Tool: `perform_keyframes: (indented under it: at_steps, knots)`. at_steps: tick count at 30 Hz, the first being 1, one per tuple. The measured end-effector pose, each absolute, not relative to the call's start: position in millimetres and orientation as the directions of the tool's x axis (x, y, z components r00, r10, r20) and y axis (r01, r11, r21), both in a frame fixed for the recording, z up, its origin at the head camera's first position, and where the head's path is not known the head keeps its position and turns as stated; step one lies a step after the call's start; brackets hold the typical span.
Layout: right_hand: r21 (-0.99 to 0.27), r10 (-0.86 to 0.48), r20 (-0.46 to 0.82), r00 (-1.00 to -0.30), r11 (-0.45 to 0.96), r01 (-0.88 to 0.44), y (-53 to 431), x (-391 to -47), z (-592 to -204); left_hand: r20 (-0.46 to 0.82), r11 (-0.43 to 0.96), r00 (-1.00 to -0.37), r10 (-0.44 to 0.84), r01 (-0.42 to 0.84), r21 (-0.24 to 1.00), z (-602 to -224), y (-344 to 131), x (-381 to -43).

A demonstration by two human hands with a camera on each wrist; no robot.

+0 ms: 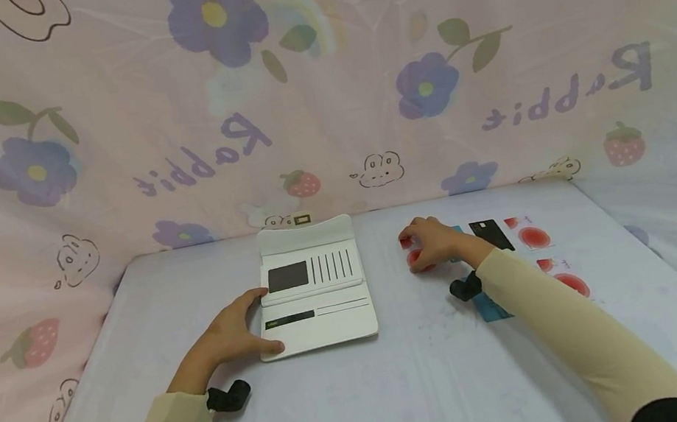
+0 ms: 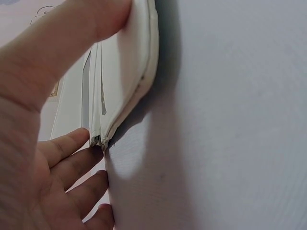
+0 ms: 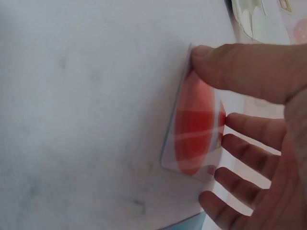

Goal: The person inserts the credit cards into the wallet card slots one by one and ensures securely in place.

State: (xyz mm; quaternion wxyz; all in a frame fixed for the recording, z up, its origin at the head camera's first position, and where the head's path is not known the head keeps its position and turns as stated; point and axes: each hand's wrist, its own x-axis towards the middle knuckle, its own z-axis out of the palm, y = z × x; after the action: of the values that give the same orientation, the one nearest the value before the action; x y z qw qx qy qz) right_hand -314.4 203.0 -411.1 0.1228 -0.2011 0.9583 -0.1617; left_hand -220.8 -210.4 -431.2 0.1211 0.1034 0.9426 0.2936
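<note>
A white wallet (image 1: 324,325) lies unfolded on the table, with card slits, a dark window and a top flap. My left hand (image 1: 234,333) holds it by its left side, thumb over the lower left corner; in the left wrist view the fingertips (image 2: 81,136) touch its edge. Right of the wallet, my right hand (image 1: 434,243) pinches a white card with a red oval (image 3: 194,124) by its edges, thumb on one side and fingers on the other. The hand partly hides this card in the head view.
Several more cards lie at the right: a black card (image 1: 492,236), a red-and-white card (image 1: 534,236), another red-and-white card (image 1: 571,284) and a blue card (image 1: 492,308) partly under the right sleeve. A patterned curtain (image 1: 319,95) hangs behind the white table (image 1: 345,411).
</note>
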Motion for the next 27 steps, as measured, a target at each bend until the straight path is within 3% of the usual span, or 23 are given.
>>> perform_keyframes:
  at_steps: [11, 22, 27]
  knots:
    - [-0.349, -0.424, -0.162, -0.891, 0.87, -0.35, 203.0, -317.9, -412.7, -0.167, 0.809, -0.95, 0.265, 0.124, 0.574, -430.9, -209.7, -220.0]
    - [-0.485, -0.392, 0.01, -0.92, 0.803, -0.347, 207.3, -322.3, -407.4, -0.177, 0.808, -0.949, 0.262, 0.115, 0.578, -429.9, -210.6, -220.4]
    - [-0.543, -0.334, 0.002, -0.943, 0.791, -0.281, 209.0, -323.5, -399.8, -0.181, 0.811, -0.948, 0.263, 0.115, 0.574, -429.9, -210.6, -220.0]
